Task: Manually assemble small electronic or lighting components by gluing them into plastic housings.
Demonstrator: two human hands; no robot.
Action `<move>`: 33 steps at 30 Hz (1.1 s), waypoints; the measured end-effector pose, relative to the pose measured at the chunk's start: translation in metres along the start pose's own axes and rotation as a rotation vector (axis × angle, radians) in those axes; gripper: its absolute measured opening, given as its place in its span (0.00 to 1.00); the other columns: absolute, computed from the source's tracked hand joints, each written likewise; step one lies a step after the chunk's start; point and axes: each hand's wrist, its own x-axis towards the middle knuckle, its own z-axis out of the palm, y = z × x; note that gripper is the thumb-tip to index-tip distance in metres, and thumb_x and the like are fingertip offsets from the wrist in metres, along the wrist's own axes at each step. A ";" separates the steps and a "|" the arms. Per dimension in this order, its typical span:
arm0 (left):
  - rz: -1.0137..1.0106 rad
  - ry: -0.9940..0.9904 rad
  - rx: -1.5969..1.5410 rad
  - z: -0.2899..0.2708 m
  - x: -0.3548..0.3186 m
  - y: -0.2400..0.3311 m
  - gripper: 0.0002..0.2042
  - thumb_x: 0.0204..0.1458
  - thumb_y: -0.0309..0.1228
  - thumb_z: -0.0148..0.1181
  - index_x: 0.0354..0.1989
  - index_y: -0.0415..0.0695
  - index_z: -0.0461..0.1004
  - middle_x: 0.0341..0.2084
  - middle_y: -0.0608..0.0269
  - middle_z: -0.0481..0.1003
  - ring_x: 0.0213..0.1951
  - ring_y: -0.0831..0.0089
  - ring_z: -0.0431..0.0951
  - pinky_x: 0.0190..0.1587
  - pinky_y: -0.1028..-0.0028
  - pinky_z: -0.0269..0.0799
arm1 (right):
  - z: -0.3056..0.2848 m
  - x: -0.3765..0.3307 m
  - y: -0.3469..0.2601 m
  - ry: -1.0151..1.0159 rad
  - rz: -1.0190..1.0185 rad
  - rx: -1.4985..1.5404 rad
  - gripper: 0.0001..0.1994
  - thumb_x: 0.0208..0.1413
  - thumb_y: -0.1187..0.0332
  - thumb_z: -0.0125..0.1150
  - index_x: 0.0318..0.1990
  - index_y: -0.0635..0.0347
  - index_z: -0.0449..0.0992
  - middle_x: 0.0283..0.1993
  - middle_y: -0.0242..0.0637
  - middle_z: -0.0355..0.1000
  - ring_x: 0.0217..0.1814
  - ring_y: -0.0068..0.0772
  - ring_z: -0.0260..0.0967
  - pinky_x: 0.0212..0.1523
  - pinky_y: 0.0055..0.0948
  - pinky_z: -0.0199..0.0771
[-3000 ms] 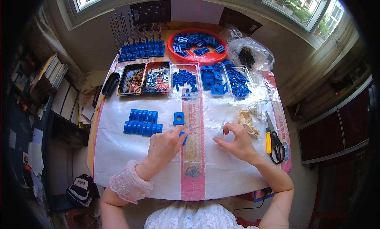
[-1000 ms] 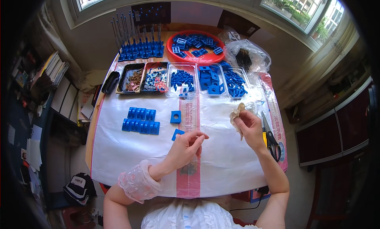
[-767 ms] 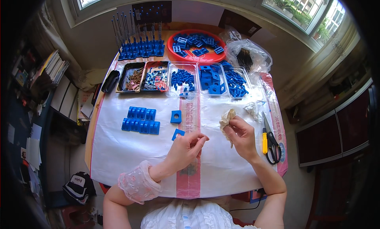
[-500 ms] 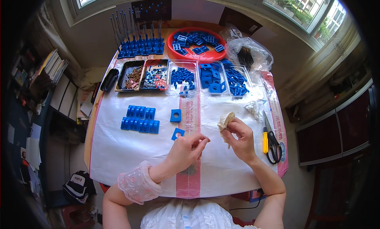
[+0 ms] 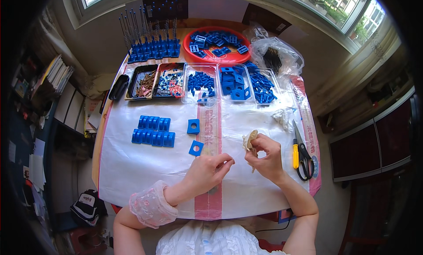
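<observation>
My right hand (image 5: pixel 268 156) pinches a crumpled beige scrap (image 5: pixel 249 141), cloth or paper-like, over the right half of the table. Its exact kind does not show. Near the pink stripe, my left hand (image 5: pixel 209 170) has thumb and forefinger pressed together; whatever lies between them is too small to make out. Just beyond that hand rests a tilted blue square piece with a round hole (image 5: pixel 193 152). Farther back lies a similar blue piece (image 5: pixel 190 131). To the left, rounded blue blocks (image 5: pixel 153 137) form two rows.
Small-parts trays (image 5: pixel 200 97) line the table's far side. Behind them are a red basin (image 5: pixel 243 57) of blue pieces, upright spring-and-rod assemblies (image 5: pixel 156 50) and a clear bag (image 5: pixel 288 57). Black scissors (image 5: pixel 302 156), a yellow-handled tool (image 5: pixel 295 156) and white crumpled material (image 5: pixel 282 117) lie right.
The view has shifted slightly. My right hand's fingers have curled closer around the beige scrap. The left hand stays pinched in nearly the same place.
</observation>
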 end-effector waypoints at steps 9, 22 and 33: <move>-0.050 -0.052 -0.031 -0.003 0.000 0.000 0.08 0.63 0.27 0.54 0.40 0.38 0.80 0.17 0.60 0.76 0.19 0.76 0.78 0.23 0.75 0.71 | -0.003 -0.003 0.005 -0.069 0.028 -0.021 0.08 0.45 0.83 0.65 0.35 0.71 0.77 0.31 0.38 0.74 0.28 0.26 0.74 0.29 0.22 0.77; -0.130 -0.061 -0.132 -0.006 0.000 0.000 0.10 0.64 0.28 0.54 0.39 0.36 0.79 0.15 0.65 0.74 0.18 0.81 0.75 0.22 0.78 0.68 | -0.027 0.003 0.007 0.044 0.334 0.028 0.04 0.54 0.79 0.63 0.37 0.68 0.79 0.29 0.33 0.76 0.29 0.18 0.74 0.31 0.21 0.76; -0.300 -0.102 -0.332 -0.009 0.003 0.003 0.11 0.66 0.31 0.52 0.39 0.36 0.78 0.14 0.65 0.74 0.17 0.81 0.75 0.22 0.78 0.69 | -0.016 -0.002 0.006 -0.078 0.197 0.179 0.09 0.57 0.84 0.59 0.44 0.73 0.79 0.42 0.40 0.76 0.40 0.28 0.79 0.37 0.24 0.83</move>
